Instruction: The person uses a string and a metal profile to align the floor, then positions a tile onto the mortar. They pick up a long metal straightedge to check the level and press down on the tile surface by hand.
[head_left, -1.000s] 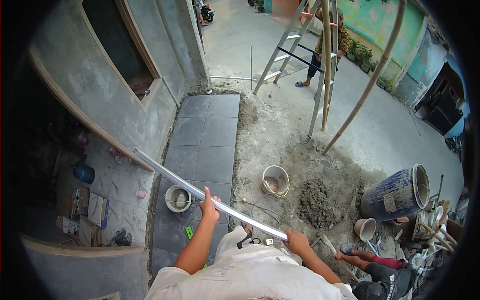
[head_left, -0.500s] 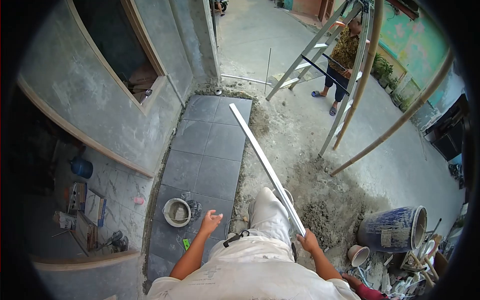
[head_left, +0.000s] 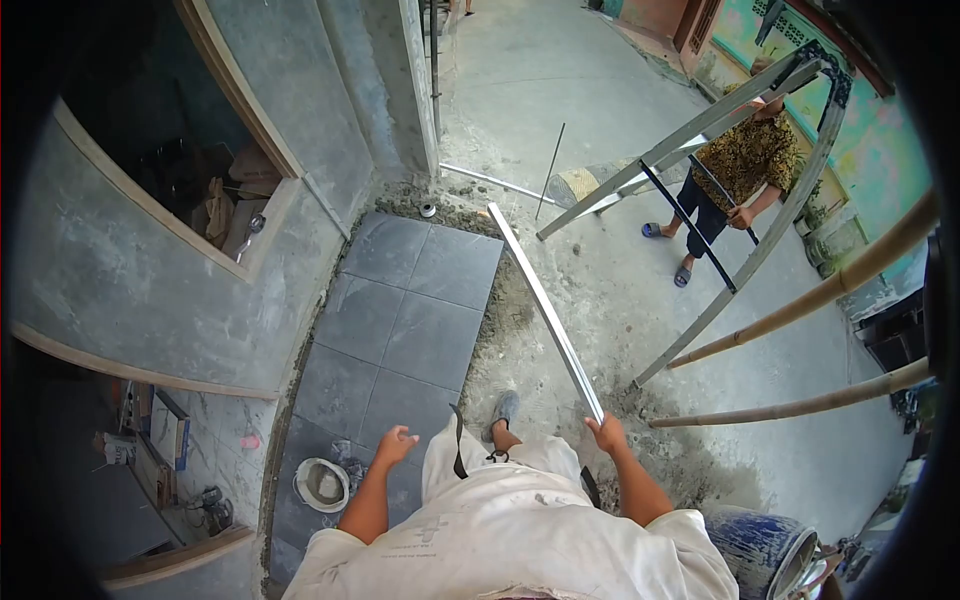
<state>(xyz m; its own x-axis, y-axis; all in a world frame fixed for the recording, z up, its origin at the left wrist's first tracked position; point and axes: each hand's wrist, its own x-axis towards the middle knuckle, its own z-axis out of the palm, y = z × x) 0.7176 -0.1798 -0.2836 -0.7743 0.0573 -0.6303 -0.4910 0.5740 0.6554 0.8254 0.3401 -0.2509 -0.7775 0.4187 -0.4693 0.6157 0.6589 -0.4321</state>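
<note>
My right hand (head_left: 606, 434) is closed around the near end of a long, pale metal straightedge bar (head_left: 548, 318). The bar slants forward and left, its far tip beside the corner of the dark grey floor tiles (head_left: 432, 322). Over the tiles hangs my left hand (head_left: 398, 443), holding nothing, with its fingers partly bent and apart. Below and left of that hand, a bucket (head_left: 322, 485) with grey contents stands on the tiles, a crumpled dark plastic bag beside it.
A person (head_left: 745, 160) stands behind an aluminium stepladder (head_left: 690, 345), one hand near its black brace. Bamboo poles (head_left: 800, 405) slope in from the right. A blue drum (head_left: 760, 550) lies at lower right. The grey wall (head_left: 150, 270) with a window borders the tiles on the left.
My view has shifted forward and my legs have stepped. The bar, still in my right hand, has swung slightly rightward, its far tip now off the tiles. My left hand remains free.
</note>
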